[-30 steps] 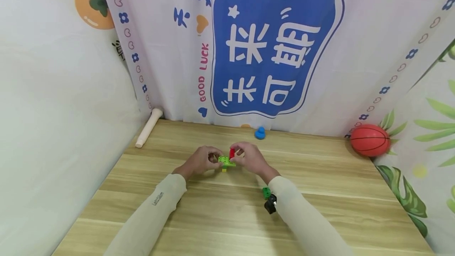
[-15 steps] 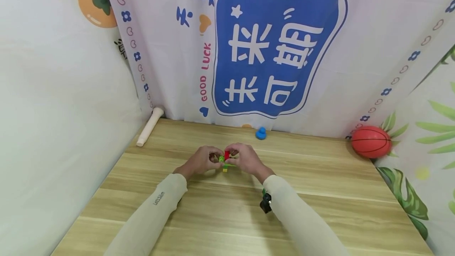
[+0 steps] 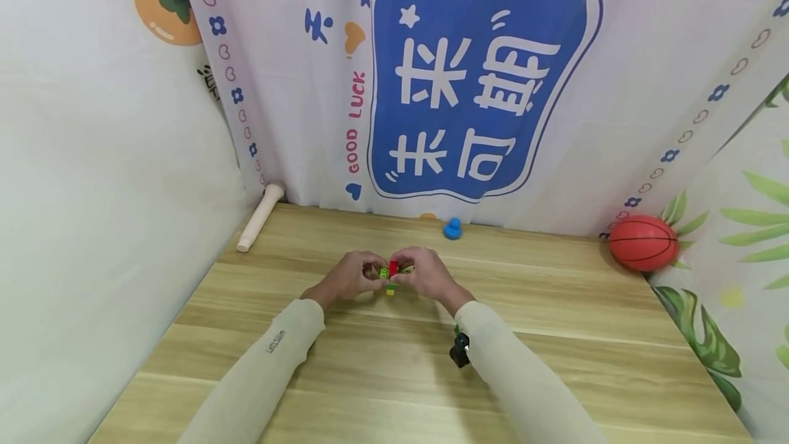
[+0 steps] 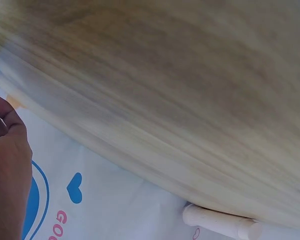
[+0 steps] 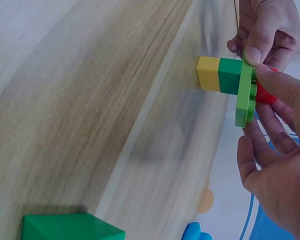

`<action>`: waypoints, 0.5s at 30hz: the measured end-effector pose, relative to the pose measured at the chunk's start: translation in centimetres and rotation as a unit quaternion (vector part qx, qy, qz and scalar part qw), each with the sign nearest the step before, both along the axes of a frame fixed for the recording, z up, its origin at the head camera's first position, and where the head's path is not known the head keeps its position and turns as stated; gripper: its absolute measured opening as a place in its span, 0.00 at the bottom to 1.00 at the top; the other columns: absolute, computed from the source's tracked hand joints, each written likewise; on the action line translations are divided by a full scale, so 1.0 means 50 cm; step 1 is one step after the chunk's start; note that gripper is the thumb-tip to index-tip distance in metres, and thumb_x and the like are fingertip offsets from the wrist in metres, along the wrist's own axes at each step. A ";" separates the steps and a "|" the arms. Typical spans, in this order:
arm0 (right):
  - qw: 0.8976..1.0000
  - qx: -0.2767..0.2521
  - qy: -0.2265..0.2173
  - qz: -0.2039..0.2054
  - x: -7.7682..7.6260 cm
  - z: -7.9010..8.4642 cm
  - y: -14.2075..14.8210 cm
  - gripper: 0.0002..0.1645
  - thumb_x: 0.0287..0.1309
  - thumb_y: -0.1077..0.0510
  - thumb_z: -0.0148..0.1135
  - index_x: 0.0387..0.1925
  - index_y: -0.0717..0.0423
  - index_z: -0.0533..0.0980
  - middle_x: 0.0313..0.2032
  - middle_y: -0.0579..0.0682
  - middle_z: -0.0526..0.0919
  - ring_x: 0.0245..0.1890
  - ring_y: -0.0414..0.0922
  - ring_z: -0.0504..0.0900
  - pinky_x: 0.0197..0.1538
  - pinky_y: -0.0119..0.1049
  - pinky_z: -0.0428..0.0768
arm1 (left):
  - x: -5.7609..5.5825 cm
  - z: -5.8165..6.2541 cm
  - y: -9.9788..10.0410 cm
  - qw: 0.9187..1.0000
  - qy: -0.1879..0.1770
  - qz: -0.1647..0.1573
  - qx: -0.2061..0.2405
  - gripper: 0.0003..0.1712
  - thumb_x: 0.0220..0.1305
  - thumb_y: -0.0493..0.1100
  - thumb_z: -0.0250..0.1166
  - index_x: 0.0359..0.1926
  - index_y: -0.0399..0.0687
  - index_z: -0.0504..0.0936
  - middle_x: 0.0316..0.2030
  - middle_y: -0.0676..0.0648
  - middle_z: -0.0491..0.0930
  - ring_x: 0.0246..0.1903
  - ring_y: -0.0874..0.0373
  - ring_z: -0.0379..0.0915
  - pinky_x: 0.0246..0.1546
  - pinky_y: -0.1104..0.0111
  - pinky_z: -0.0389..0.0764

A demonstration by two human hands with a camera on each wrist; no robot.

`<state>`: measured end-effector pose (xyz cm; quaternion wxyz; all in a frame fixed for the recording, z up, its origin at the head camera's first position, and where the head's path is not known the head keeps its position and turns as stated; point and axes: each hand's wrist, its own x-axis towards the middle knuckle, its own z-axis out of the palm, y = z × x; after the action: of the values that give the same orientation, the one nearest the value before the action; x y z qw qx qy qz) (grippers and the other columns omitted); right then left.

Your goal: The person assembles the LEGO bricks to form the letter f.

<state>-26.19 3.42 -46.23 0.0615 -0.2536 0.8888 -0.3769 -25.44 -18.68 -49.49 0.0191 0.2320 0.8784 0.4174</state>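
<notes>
Near the table's middle, a small stack of toy building bricks stands between both hands. From the bottom it has a yellow brick (image 5: 208,73), a dark green brick (image 5: 230,76) and a wide light green plate (image 5: 244,107) with studs. My left hand (image 3: 356,275) pinches the plate's left end, its thumb (image 5: 254,54) on the plate's edge. My right hand (image 3: 429,274) grips a red brick (image 3: 393,268) on top of the plate, around its middle; fingers partly hide it in the right wrist view. Only part of the left hand (image 4: 9,165) shows in the left wrist view.
A green slope-sided brick (image 5: 70,227) lies near the right forearm, beside a black object (image 3: 459,350) at the cuff. At the back sit a blue knobbed piece (image 3: 453,229), a pale wooden stick (image 3: 261,218) on the left and a red ball (image 3: 643,243) on the right.
The right hand has moved left with the red brick, from the plate's right part to its middle, then slightly lower against it. The left hand has stayed at the plate.
</notes>
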 end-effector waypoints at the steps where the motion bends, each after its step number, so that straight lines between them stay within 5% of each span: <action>1: 1.000 0.001 -0.001 0.000 -0.001 0.000 0.000 0.16 0.63 0.59 0.78 0.52 0.55 0.88 0.49 0.49 0.91 0.51 0.46 0.89 0.62 0.47 0.86 | 0.000 0.001 0.000 1.000 -0.001 0.001 -0.001 0.11 0.65 0.39 0.78 0.48 0.44 0.91 0.42 0.45 0.88 0.34 0.60 0.72 0.35 0.72 0.75; 15: 1.000 -0.012 -0.026 0.000 -0.009 0.006 0.000 0.15 0.61 0.60 0.79 0.50 0.53 0.90 0.46 0.50 0.93 0.47 0.44 0.91 0.54 0.41 0.89 | 0.000 -0.001 -0.002 1.000 0.012 0.004 -0.007 0.13 0.65 0.42 0.78 0.49 0.45 0.91 0.42 0.47 0.88 0.35 0.59 0.72 0.36 0.71 0.75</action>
<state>-26.63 3.42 -45.93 0.0815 -0.2441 0.8824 -0.3940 -25.44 -18.79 -49.52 0.0088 0.2333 0.8824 0.4085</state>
